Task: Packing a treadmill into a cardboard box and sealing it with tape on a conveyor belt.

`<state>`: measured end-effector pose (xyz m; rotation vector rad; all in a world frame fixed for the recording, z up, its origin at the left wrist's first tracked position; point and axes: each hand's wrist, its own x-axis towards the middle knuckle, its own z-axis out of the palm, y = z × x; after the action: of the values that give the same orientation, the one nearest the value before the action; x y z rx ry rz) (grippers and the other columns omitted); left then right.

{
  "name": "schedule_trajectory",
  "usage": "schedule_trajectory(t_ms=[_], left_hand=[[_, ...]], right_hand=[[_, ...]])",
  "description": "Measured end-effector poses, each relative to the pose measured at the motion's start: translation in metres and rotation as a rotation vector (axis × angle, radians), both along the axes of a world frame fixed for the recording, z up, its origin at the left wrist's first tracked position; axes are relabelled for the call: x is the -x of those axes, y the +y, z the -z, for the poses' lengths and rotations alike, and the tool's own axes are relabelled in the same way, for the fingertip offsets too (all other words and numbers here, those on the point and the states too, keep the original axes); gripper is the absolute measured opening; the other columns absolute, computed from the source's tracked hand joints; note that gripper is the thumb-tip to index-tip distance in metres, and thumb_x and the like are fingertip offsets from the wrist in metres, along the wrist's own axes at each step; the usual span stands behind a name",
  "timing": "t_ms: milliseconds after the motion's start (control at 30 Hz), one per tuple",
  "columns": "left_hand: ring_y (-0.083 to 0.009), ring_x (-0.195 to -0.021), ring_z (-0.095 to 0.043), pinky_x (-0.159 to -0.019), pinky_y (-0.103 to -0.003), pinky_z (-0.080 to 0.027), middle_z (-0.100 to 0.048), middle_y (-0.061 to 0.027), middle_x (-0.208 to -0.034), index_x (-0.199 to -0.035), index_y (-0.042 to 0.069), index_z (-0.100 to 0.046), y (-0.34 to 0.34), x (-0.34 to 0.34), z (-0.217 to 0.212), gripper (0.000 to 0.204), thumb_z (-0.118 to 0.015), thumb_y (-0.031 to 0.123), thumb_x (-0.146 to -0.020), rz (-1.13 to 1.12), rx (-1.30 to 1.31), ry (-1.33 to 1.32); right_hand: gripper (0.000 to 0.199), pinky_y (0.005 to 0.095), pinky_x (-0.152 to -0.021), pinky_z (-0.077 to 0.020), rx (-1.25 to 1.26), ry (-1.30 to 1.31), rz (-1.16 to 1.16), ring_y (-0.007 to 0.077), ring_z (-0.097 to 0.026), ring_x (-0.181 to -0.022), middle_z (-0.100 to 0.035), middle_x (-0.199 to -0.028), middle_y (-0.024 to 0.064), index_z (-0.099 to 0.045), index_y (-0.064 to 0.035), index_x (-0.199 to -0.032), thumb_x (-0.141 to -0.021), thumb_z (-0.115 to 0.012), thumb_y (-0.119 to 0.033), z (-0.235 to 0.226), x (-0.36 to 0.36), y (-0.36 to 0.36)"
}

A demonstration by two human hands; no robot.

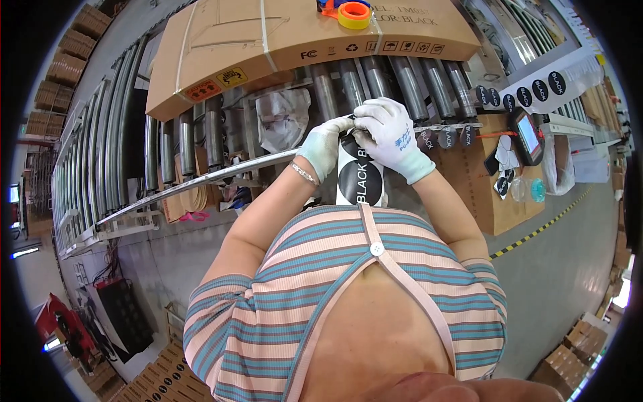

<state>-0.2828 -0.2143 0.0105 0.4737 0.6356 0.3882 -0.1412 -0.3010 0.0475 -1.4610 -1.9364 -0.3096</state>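
Both hands, in white knit gloves, meet just in front of the roller conveyor [375, 84], at the top end of a strip of backing paper [360, 177] that carries round black stickers and hangs down toward the person's striped shirt. The left hand [326, 144] has its fingers closed on the upper left edge of the strip. The right hand [392, 134] curls over the top from the other side, its fingers pinched on the same end, so the 2 gloves touch; whether a single sticker is lifted between them cannot be told. On the rollers beyond lies a long brown cardboard box [268, 40] bound with pale straps, and a tape dispenser [348, 12] with an orange and yellow roll sits on its top. More round black stickers [529, 94] line the frame edge to the right, above a handheld scanner [526, 137] with a lit screen. That scanner rests on a lower cardboard surface [509, 201], beside some loose stickers.
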Motion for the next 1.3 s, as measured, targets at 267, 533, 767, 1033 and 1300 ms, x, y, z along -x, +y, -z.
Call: schedule_trajectory(t_ms=[267, 533, 767, 1033, 1300], left_hand=[[-0.0261, -0.087, -0.068, -0.082, -0.039, -0.056, -0.069, -0.0172, -0.098, -0.103, -0.001, -0.064, 0.032, 0.03, 0.02, 0.028, -0.048, 0.019, -0.092, 0.009, 0.117, 0.038], [-0.0279, -0.105, -0.064, -0.098, -0.041, -0.049, -0.066, -0.0168, -0.112, -0.109, -0.004, -0.061, 0.131, 0.135, 0.073, 0.029, -0.045, 0.015, -0.094, -0.368, -0.073, 0.135], [-0.0271, -0.104, -0.064, -0.097, -0.041, -0.05, -0.067, -0.0148, -0.11, -0.108, -0.002, -0.062, 0.106, 0.148, 0.023, 0.026, -0.045, 0.014, -0.095, -0.398, -0.061, 0.315], [-0.0259, -0.102, -0.065, -0.095, -0.041, -0.051, -0.068, -0.0145, -0.108, -0.109, -0.001, -0.061, 0.097, 0.167, 0.009, 0.025, -0.046, 0.013, -0.095, -0.292, -0.052, 0.235], [-0.0275, -0.106, -0.063, -0.098, -0.043, -0.048, -0.067, -0.0159, -0.112, -0.114, -0.002, -0.059, 0.098, 0.184, 0.007, 0.029, -0.046, 0.017, -0.096, -0.324, -0.002, 0.282]], right_hand=[[0.017, 0.0382, -0.087, -0.0495, -0.054, 0.251, -0.076, 0.0257, -0.063, -0.095, -0.066, -0.1, 0.0069, -0.063, -0.0093, -0.089, -0.074, -0.069, -0.003, -0.01, 0.011, -0.005], [0.023, 0.0197, -0.066, -0.0452, 0.258, 1.691, 0.324, 0.0042, -0.054, -0.073, -0.06, -0.086, -0.0019, -0.058, -0.0061, -0.101, -0.083, -0.072, -0.004, 0.132, 0.03, -0.065], [0.055, 0.0282, -0.067, -0.046, 0.592, 2.272, 0.447, 0.0097, -0.058, -0.075, -0.063, -0.098, 0.0007, -0.046, -0.0096, -0.128, -0.081, -0.075, -0.013, 0.246, 0.107, -0.064], [0.079, 0.0511, -0.096, -0.0351, 0.317, 2.42, 0.915, 0.0229, -0.049, -0.116, -0.054, -0.126, 0.003, -0.034, -0.0175, -0.136, -0.073, -0.081, -0.021, 0.315, 0.116, 0.007], [0.061, 0.049, -0.091, -0.0407, 0.133, 2.448, 0.899, 0.0214, -0.052, -0.11, -0.055, -0.121, 0.0017, -0.045, -0.0161, -0.123, -0.074, -0.082, -0.017, 0.343, 0.118, 0.034]])
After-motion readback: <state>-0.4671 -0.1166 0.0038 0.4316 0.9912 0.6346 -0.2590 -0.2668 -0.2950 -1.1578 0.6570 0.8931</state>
